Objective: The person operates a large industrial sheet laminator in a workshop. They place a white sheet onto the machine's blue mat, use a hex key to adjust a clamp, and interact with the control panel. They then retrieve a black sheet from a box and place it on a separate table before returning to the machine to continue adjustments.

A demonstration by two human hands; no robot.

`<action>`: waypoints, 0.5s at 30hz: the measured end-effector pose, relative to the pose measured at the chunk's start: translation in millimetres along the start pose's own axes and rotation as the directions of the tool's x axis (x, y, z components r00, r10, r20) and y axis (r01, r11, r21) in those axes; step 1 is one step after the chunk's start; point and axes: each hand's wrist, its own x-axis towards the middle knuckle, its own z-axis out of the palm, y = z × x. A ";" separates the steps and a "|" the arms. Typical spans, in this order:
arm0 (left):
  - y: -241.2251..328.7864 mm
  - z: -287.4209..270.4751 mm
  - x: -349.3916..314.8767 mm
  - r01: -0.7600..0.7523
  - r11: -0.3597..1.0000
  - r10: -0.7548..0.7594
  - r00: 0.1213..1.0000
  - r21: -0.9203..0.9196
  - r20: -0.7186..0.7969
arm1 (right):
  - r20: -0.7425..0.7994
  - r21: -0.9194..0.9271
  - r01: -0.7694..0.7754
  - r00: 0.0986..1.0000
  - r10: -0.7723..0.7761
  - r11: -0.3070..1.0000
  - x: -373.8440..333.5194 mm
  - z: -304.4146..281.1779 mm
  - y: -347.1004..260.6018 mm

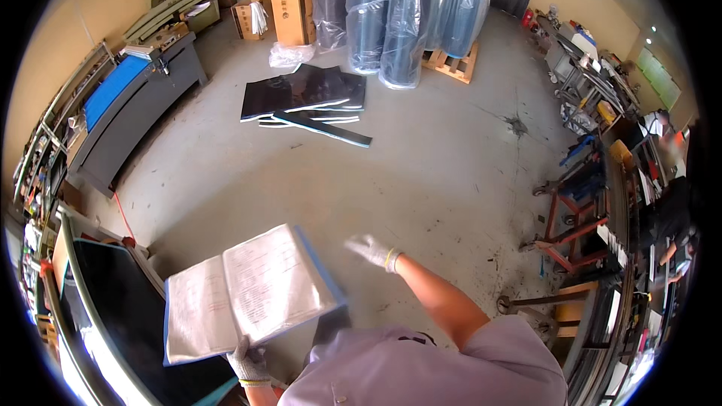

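An open blue folder (256,289) with printed pages in clear sleeves lies spread at the lower left. My left hand (248,363), in a pale knitted glove, grips its lower edge near the fold, the thumb on top of the page. To the right of the folder, apart from it, my right hand (374,252) reaches out over the grey floor in a similar glove. Its fingers are stretched out, a little blurred by motion, and hold nothing. Glare whitens parts of the right-hand page.
Black sheets (304,94) lie stacked on the floor ahead. Tall plastic-wrapped rolls (410,30) stand behind them by a wooden pallet (455,64). A dark bench (135,105) is at left; a red-framed cart (575,225) and a person (669,214) are at right.
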 end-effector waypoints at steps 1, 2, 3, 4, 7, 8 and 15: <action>9.4 -4.4 13.5 -0.006 1.000 0.006 0.999 0.010 -0.034 | -0.144 0.125 0.030 0.990 -0.012 0.992 39.7 -1.8 51.8; 17.5 2.2 28.1 0.013 1.000 -0.012 0.999 0.010 -0.051 | -0.284 0.165 -0.073 0.951 0.118 0.984 88.8 -27.6 140.7; -25.5 33.9 81.3 0.026 0.993 -0.038 0.994 -0.111 -0.105 | -0.268 0.133 -0.074 0.957 0.108 0.988 133.2 -98.1 97.0; -16.8 66.5 136.6 0.045 0.990 -0.050 0.998 -0.131 -0.035 | -0.371 0.140 -0.111 0.916 0.156 0.984 173.8 -163.3 144.2; 60.4 72.3 269.2 -0.055 0.996 0.052 0.998 -0.063 -0.046 | -0.574 0.224 -0.391 0.688 0.445 0.893 220.1 -193.2 181.4; 78.9 81.5 318.1 -0.077 0.995 0.075 0.997 -0.059 -0.028 | -0.589 0.192 -0.471 0.646 0.485 0.861 221.9 -195.2 184.4; 118.2 166.0 503.7 0.022 0.994 -0.026 0.999 -0.104 -0.035 | -0.510 0.545 -0.570 0.356 0.783 0.615 294.2 -195.3 103.1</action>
